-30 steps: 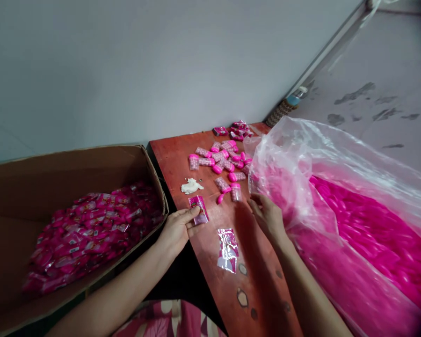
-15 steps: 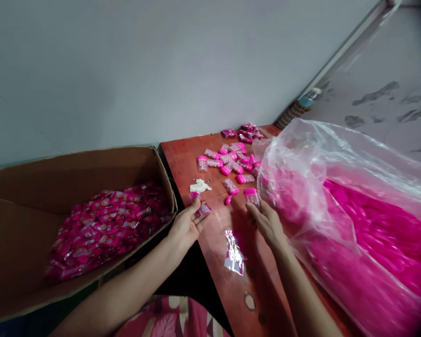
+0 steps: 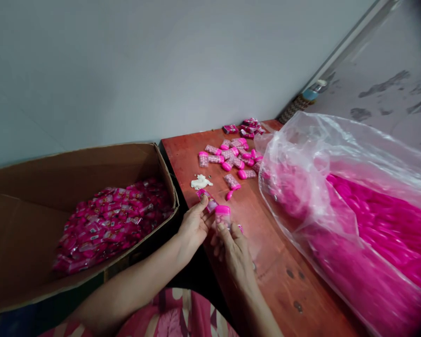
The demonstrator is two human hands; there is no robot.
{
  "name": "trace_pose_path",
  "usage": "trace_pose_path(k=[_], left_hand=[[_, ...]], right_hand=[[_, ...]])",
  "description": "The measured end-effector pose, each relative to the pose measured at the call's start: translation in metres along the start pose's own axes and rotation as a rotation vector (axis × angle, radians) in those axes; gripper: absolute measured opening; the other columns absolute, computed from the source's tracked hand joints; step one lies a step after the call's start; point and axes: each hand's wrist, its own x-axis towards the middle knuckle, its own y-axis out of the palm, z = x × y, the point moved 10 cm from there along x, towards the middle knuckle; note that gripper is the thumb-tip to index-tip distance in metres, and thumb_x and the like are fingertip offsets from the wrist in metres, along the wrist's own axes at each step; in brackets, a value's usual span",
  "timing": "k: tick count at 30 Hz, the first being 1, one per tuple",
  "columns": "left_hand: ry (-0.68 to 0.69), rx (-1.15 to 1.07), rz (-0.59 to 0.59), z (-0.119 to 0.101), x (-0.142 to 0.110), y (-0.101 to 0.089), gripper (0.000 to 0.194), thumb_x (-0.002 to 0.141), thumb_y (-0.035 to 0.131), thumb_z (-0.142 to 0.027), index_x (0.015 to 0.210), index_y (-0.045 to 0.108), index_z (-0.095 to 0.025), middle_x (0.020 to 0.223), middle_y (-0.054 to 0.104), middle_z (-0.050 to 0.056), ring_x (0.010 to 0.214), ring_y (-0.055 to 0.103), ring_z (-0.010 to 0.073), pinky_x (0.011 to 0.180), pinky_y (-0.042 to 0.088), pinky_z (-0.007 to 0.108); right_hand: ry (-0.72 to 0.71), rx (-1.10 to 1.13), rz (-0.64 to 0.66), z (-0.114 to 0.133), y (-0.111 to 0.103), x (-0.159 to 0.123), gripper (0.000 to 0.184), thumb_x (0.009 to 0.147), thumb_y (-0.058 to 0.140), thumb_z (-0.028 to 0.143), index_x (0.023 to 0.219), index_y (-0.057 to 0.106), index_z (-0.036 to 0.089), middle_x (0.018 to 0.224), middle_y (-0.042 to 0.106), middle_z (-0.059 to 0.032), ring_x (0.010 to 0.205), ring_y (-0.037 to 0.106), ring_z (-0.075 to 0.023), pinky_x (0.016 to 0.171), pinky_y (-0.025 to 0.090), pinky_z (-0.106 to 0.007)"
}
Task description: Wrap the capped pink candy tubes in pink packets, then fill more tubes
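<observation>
Visibly, the right hand (image 3: 235, 247) holds a pink-capped, see-through container (image 3: 222, 214).

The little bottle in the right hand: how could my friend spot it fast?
Find the red table between the cardboard box and the big clear bag. Near its left edge the right hand holds the little bottle, pink cap showing. Other pink-capped bottles rest farther back; only this one is held.

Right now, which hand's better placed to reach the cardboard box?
Left, probably: the left hand is nearer the cardboard box, though holding a pink wrapper; the right hand, farther off, holds a pink-capped container.
</observation>
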Motion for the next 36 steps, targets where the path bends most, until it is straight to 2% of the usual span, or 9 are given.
trace_pose_path(k=[3, 8, 13, 16, 21, 25, 29, 34, 36], left_hand=[[-0.023, 0.021, 0.027, 0.004, -0.001, 0.001, 0.014, 0.07, 0.068, -0.018, 0.075, 0.057, -0.011, 0.063, 0.064, 0.003, 0.052, 0.06, 0.0115, 0.05, 0.051, 0.021], [-0.085, 0.209, 0.161, 0.013, -0.003, 0.007, 0.03, 0.065, 0.07, -0.037, 0.063, 0.052, -0.013, 0.047, 0.054, -0.001, 0.035, 0.049, 0.011, 0.031, 0.037, 0.021], [0.139, 0.307, 0.284, -0.01, -0.009, 0.021, 0.026, 0.063, 0.072, -0.032, 0.071, 0.058, -0.011, 0.063, 0.062, 0.002, 0.052, 0.057, 0.0111, 0.049, 0.045, 0.022], [0.213, 0.404, 0.307, -0.017, -0.013, 0.026, 0.024, 0.063, 0.072, -0.029, 0.07, 0.06, -0.01, 0.062, 0.06, 0.001, 0.052, 0.055, 0.0089, 0.054, 0.044, 0.021], [0.131, 0.48, 0.318, -0.008, -0.012, 0.027, 0.027, 0.059, 0.075, -0.026, 0.077, 0.06, -0.012, 0.06, 0.06, -0.001, 0.047, 0.052, 0.0076, 0.049, 0.042, 0.02], [0.026, 0.547, 0.35, 0.006, -0.01, 0.024, 0.029, 0.062, 0.071, -0.035, 0.066, 0.057, -0.01, 0.052, 0.057, 0.002, 0.04, 0.051, 0.0103, 0.04, 0.04, 0.022], [0.017, 0.617, 0.363, 0.009, -0.009, 0.023, 0.032, 0.061, 0.071, -0.038, 0.06, 0.056, -0.01, 0.049, 0.056, 0.002, 0.037, 0.05, 0.0113, 0.034, 0.036, 0.021], [0.024, 0.667, 0.38, 0.006, -0.011, 0.026, 0.028, 0.058, 0.074, -0.032, 0.056, 0.059, -0.008, 0.05, 0.057, 0.002, 0.042, 0.053, 0.009, 0.045, 0.043, 0.02], [-0.003, 0.707, 0.402, 0.009, -0.013, 0.027, 0.027, 0.059, 0.073, -0.033, 0.058, 0.062, -0.008, 0.051, 0.058, 0.003, 0.041, 0.053, 0.0099, 0.045, 0.043, 0.022]], right_hand=[[-0.002, 0.052, 0.018, -0.006, 0.003, 0.002, 0.032, 0.081, 0.049, 0.048, 0.071, 0.048, 0.018, 0.047, 0.052, 0.0032, 0.033, 0.043, -0.0077, 0.031, 0.029, -0.017], [-0.018, 0.101, 0.131, 0.0, 0.017, 0.0, 0.031, 0.082, 0.048, 0.047, 0.073, 0.047, 0.018, 0.052, 0.055, 0.0021, 0.035, 0.046, -0.0076, 0.032, 0.032, -0.018], [-0.042, -0.019, 0.023, 0.003, 0.006, 0.002, 0.031, 0.082, 0.047, 0.048, 0.071, 0.045, 0.019, 0.05, 0.053, 0.0035, 0.036, 0.045, -0.0081, 0.033, 0.032, -0.018], [-0.063, -0.084, -0.003, 0.002, 0.003, 0.002, 0.028, 0.083, 0.047, 0.047, 0.075, 0.044, 0.02, 0.053, 0.054, 0.0038, 0.037, 0.046, -0.0087, 0.033, 0.033, -0.018], [-0.1, -0.03, 0.047, 0.001, 0.006, 0.0, 0.026, 0.084, 0.045, 0.044, 0.075, 0.045, 0.021, 0.052, 0.051, 0.0049, 0.038, 0.045, -0.0081, 0.033, 0.032, -0.018], [-0.117, 0.008, 0.064, 0.002, 0.006, 0.002, 0.025, 0.084, 0.046, 0.043, 0.076, 0.044, 0.02, 0.056, 0.053, 0.0041, 0.038, 0.046, -0.0076, 0.032, 0.032, -0.017], [-0.095, 0.021, 0.059, 0.004, 0.005, 0.003, 0.027, 0.083, 0.048, 0.045, 0.075, 0.044, 0.02, 0.055, 0.053, 0.0042, 0.037, 0.046, -0.007, 0.032, 0.031, -0.016], [-0.017, 0.245, 0.221, 0.004, 0.019, 0.0, 0.03, 0.083, 0.045, 0.048, 0.08, 0.047, 0.018, 0.051, 0.052, 0.0042, 0.032, 0.04, -0.0058, 0.03, 0.026, -0.016], [-0.022, 0.25, 0.227, 0.005, 0.018, 0.0, 0.03, 0.084, 0.044, 0.048, 0.078, 0.047, 0.018, 0.049, 0.051, 0.0045, 0.032, 0.038, -0.0055, 0.03, 0.025, -0.016]])
